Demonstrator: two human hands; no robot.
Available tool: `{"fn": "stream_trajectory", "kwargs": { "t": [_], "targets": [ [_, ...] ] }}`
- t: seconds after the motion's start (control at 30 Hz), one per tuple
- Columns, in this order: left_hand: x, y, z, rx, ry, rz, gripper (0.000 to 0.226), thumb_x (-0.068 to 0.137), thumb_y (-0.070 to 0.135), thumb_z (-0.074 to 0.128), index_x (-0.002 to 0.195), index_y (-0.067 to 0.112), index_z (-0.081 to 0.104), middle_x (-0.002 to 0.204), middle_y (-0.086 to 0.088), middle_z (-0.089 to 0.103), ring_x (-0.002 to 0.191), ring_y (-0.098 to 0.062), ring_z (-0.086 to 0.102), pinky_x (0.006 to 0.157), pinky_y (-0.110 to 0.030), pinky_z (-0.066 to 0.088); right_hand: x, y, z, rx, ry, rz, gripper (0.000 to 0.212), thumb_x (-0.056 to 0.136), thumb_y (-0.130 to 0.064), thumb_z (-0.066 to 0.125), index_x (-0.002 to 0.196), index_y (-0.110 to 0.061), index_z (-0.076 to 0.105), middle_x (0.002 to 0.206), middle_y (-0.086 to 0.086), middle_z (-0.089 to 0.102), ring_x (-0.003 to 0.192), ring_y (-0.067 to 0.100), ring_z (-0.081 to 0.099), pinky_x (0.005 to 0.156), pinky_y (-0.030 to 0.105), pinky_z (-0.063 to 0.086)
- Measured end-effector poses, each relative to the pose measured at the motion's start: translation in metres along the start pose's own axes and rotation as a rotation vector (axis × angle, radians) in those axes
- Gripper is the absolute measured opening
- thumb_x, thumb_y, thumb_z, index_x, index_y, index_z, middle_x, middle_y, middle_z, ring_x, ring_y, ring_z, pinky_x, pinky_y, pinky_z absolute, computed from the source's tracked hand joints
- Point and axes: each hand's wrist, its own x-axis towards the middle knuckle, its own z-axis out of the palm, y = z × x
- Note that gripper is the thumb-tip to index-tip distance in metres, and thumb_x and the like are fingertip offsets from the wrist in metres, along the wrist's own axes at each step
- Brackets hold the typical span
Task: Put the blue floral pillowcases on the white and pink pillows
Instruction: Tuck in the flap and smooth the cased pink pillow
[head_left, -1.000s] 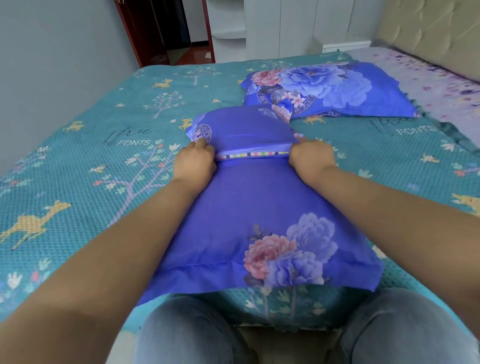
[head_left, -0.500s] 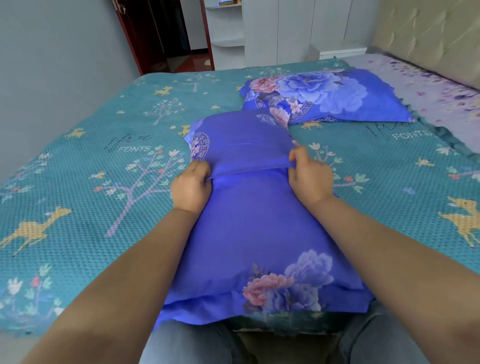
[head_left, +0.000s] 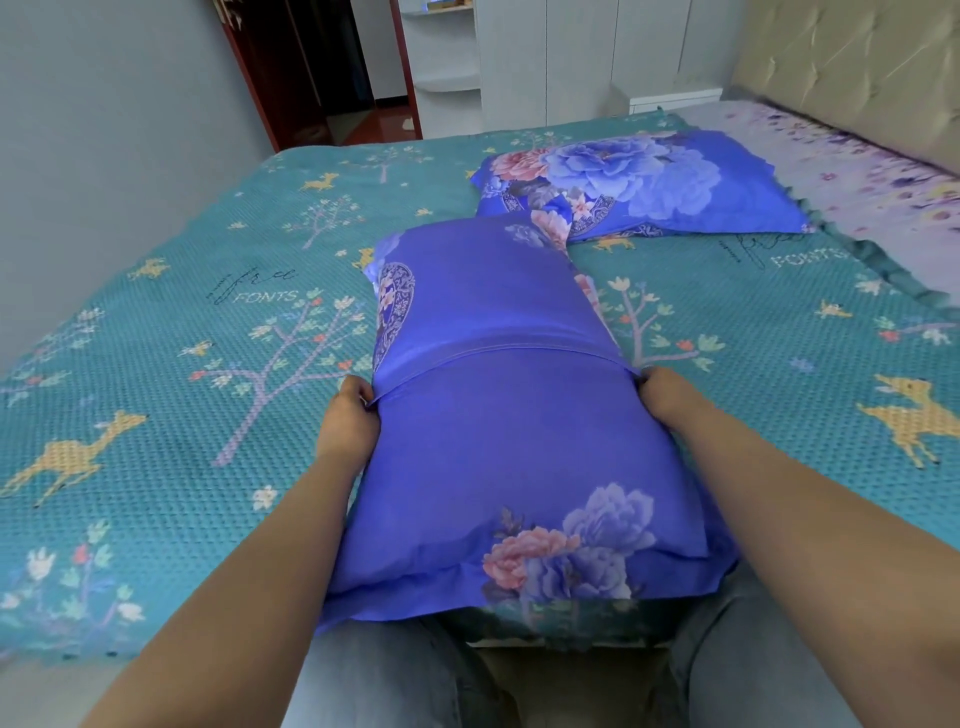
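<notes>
A pillow in a blue floral pillowcase (head_left: 498, 457) lies lengthwise on the bed in front of me, its near end hanging over the bed's edge. The case's flap edge crosses the pillow's middle and no bare pillow shows. My left hand (head_left: 349, 415) pinches the fabric at the left end of that flap edge. My right hand (head_left: 670, 397) grips the fabric at the right end. A second pillow in a blue floral pillowcase (head_left: 639, 182) lies flat farther back on the right.
The teal bedspread (head_left: 182, 364) with deer and tree prints covers the bed. A purple-flowered sheet (head_left: 857, 176) and a padded headboard (head_left: 852, 67) are at the far right. A grey wall (head_left: 93, 156) runs along the left. My knees in jeans (head_left: 374, 675) meet the bed's edge.
The flap has been drawn over the pillow's opening; the striped pillow edge seen before is now hidden. Both hands have slid outward to the pillow's two sides.
</notes>
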Motion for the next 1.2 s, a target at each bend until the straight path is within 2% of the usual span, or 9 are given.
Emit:
{"fn": "stream_trajectory", "kwargs": {
  "t": [0.13,0.23,0.37,0.5,0.7,0.83,0.93,1.07,1.2],
  "targets": [
    [0.021,0.01,-0.025,-0.014,-0.024,-0.043,0.032,0.071,0.002,0.044,0.094,0.019,0.059,0.103,-0.014,0.062,0.089,-0.033,0.063,0.075,-0.039,0.052,0.002,-0.007,-0.027,0.336,0.147,0.05,0.036,0.091,-0.005,0.047,0.124,0.001,0.058,0.118,0.016,0.06,0.11,0.028,0.057,0.098,0.034,0.041],
    [0.006,0.049,-0.023,-0.108,0.26,0.236,0.042,0.086,0.006,0.049,0.127,0.015,0.054,0.138,-0.013,0.045,0.127,-0.029,0.044,0.107,-0.039,0.034,-0.011,-0.042,-0.037,0.575,0.063,0.038,0.058,0.094,-0.052,0.039,0.131,-0.01,0.053,0.14,0.011,0.048,0.121,0.024,0.05,0.106,0.034,0.035],
    [-0.021,0.083,0.014,0.054,-0.179,0.179,0.073,0.086,0.061,0.049,0.148,0.036,0.018,0.158,-0.002,0.006,0.146,-0.02,0.003,0.119,-0.037,0.003,-0.022,-0.069,-0.03,0.62,-0.306,0.046,0.075,0.075,-0.075,0.05,0.127,-0.021,0.058,0.127,0.005,0.06,0.104,0.018,0.06,0.101,0.037,0.043],
    [-0.02,0.068,0.011,-0.087,-0.204,0.052,0.115,0.05,0.082,0.053,0.148,0.04,0.01,0.158,0.003,-0.001,0.146,-0.018,0.001,0.119,-0.041,0.008,-0.017,-0.061,-0.015,0.701,-0.323,0.11,0.07,0.07,-0.061,0.07,0.119,-0.012,0.063,0.106,0.009,0.068,0.091,0.025,0.067,0.089,0.038,0.052],
    [-0.03,0.062,-0.002,-0.354,-0.104,0.071,0.076,0.085,0.058,0.054,0.149,0.034,0.019,0.157,0.0,0.011,0.145,-0.014,0.01,0.117,-0.033,0.013,-0.046,-0.113,-0.046,0.79,0.134,-0.185,0.014,0.084,-0.013,0.065,0.094,-0.004,0.067,0.085,0.008,0.057,0.077,0.017,0.053,0.049,0.018,0.04],
    [-0.045,0.074,0.005,-0.535,-0.185,0.129,0.066,0.09,0.058,0.04,0.148,0.037,0.014,0.154,0.01,0.021,0.142,-0.013,0.023,0.117,-0.043,0.022,-0.075,-0.168,-0.102,0.386,0.392,-0.526,0.02,0.086,-0.019,0.052,0.097,-0.011,0.067,0.095,0.01,0.066,0.088,0.028,0.06,0.074,0.031,0.046],
    [-0.052,0.104,0.01,-0.476,-0.282,0.267,0.06,0.096,0.044,0.042,0.149,0.028,0.019,0.147,0.011,0.033,0.134,-0.01,0.036,0.113,-0.033,0.027,-0.099,-0.189,-0.144,-0.122,0.641,-0.717,0.025,0.095,-0.028,0.041,0.103,-0.016,0.061,0.104,0.012,0.063,0.097,0.034,0.058,0.069,0.034,0.038],
    [-0.063,0.146,-0.005,0.118,0.278,0.88,0.038,0.092,0.04,0.05,0.122,0.018,0.056,0.124,0.001,0.057,0.115,-0.019,0.051,0.097,-0.032,0.042,-0.104,-0.179,-0.164,-0.428,0.803,-0.91,0.026,0.096,-0.023,0.045,0.116,-0.018,0.061,0.103,0.01,0.058,0.101,0.032,0.055,0.069,0.035,0.038],
    [-0.071,0.169,-0.023,0.157,0.61,1.168,0.03,0.089,0.024,0.056,0.118,0.013,0.057,0.128,-0.007,0.054,0.119,-0.023,0.046,0.1,-0.034,0.035,-0.097,-0.133,-0.122,-0.484,0.584,-0.952,0.046,0.089,-0.014,0.049,0.13,-0.032,0.053,0.11,0.001,0.06,0.109,0.026,0.053,0.086,0.037,0.04]
  ]
}}
